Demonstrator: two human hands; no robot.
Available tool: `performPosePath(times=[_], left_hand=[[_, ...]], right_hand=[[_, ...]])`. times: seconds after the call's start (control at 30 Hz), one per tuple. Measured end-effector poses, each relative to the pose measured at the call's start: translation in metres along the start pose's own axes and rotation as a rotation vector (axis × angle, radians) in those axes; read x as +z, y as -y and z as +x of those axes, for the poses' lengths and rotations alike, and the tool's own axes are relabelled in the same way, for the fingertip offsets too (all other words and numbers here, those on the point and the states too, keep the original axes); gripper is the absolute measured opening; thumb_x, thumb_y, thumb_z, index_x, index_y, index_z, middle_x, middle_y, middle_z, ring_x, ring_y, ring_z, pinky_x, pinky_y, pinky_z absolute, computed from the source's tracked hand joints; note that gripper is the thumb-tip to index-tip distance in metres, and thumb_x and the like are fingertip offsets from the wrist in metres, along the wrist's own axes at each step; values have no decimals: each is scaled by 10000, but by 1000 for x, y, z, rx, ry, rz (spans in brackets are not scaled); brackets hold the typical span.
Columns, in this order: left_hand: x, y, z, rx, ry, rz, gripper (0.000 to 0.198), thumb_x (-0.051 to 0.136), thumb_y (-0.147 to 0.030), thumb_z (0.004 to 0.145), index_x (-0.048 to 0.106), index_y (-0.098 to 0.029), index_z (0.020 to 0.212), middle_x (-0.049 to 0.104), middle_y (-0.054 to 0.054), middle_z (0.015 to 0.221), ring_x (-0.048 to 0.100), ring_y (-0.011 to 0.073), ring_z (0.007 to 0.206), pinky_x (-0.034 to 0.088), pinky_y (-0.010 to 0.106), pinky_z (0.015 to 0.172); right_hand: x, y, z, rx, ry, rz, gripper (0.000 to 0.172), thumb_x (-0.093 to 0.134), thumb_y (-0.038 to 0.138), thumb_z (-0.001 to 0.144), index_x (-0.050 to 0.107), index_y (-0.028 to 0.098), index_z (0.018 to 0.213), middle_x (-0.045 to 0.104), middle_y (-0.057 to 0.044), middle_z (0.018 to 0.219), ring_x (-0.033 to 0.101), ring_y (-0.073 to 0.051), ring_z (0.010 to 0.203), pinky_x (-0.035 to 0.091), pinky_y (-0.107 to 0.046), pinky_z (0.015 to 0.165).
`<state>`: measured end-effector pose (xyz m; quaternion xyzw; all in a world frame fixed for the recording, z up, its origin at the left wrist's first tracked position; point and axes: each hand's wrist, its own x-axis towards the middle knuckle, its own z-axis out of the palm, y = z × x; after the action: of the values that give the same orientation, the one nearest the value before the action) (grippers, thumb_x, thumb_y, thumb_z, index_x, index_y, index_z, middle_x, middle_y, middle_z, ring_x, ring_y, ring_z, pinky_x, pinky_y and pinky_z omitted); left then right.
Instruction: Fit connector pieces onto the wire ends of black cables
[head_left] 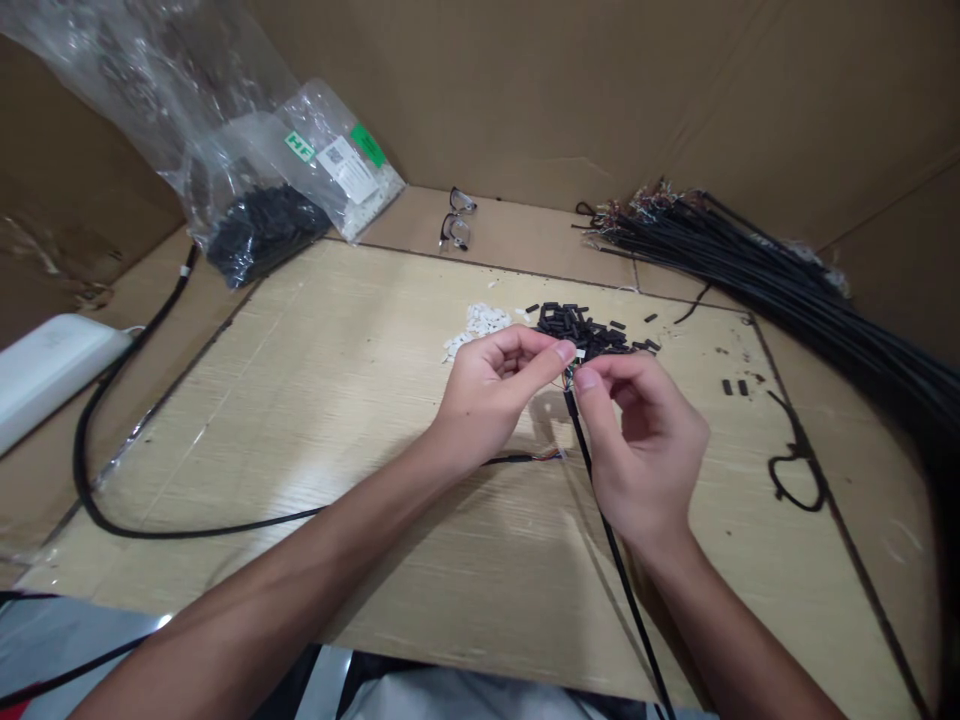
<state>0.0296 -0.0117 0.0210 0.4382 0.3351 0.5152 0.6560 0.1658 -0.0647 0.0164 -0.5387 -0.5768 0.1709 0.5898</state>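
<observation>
Over the middle of the wooden board, my left hand (495, 385) pinches a small white connector (580, 354) between thumb and fingertips. Close beside it, my right hand (637, 430) has thumb and forefinger closed on the thin coloured wires at the end of a black cable (600, 490). The cable hangs down from there toward the board's near edge. Just beyond my fingertips lie a heap of small black housings (574, 325) and a pile of small white pieces (486, 320). Which wire meets the connector is too small to tell.
A second black cable (210, 532) crosses the board (390, 590) under my left forearm. Plastic bags (262, 235) stand back left, eyeglasses (455, 230) behind. A thick cable bundle (750, 262) lies right. A white box (56, 370) sits at the left, a black cord loop (796, 480) at right.
</observation>
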Motion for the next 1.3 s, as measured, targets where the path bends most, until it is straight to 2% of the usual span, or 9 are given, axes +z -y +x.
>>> performPosePath(times=[0.13, 0.33, 0.47, 0.8, 1.07, 1.3], left_hand=[[0, 1, 0, 0, -6, 8, 341, 1004, -469, 770, 803, -195, 792, 727, 2, 768, 598, 122, 702, 521, 287, 730], [0, 2, -1, -4, -24, 46, 296, 989, -441, 792, 813, -203, 802, 747, 16, 793, 618, 135, 725, 529, 288, 725], [0, 1, -1, -13, -16, 39, 280, 982, -431, 802, 824, -201, 822, 780, 34, 845, 663, 149, 778, 557, 295, 772], [0, 4, 0, -19, -23, 30, 246, 977, -392, 807, 836, -193, 845, 808, 45, 898, 702, 158, 835, 579, 301, 835], [-2, 7, 1, 2, -13, 28, 273, 988, -423, 796, 843, -197, 848, 817, 49, 919, 717, 164, 865, 587, 298, 853], [-1, 8, 1, 12, -39, 60, 294, 990, -439, 785, 831, -195, 830, 809, 48, 895, 695, 163, 827, 572, 295, 800]], right_hand=[[0, 6, -1, -156, -45, -205, 133, 699, 158, 1029, 706, 248, 931, 604, 8, 796, 561, -183, 734, 468, -352, 684], [-1, 7, -2, -210, -59, -391, 154, 668, 148, 1052, 682, 270, 959, 632, -21, 836, 576, -206, 758, 510, -377, 716], [0, 4, -2, -241, -41, -405, 165, 627, 125, 1074, 677, 263, 999, 639, -28, 864, 594, -208, 788, 510, -373, 747], [2, 2, -2, -146, -3, -250, 159, 619, 188, 1091, 671, 256, 958, 643, -24, 879, 584, -203, 789, 496, -358, 741], [1, -1, 1, 257, 78, 134, 144, 748, 360, 1044, 749, 238, 967, 737, -20, 881, 674, -191, 807, 546, -344, 751], [2, 3, 1, 297, 49, 196, 174, 816, 392, 991, 769, 236, 930, 734, -15, 830, 652, -177, 758, 555, -314, 693]])
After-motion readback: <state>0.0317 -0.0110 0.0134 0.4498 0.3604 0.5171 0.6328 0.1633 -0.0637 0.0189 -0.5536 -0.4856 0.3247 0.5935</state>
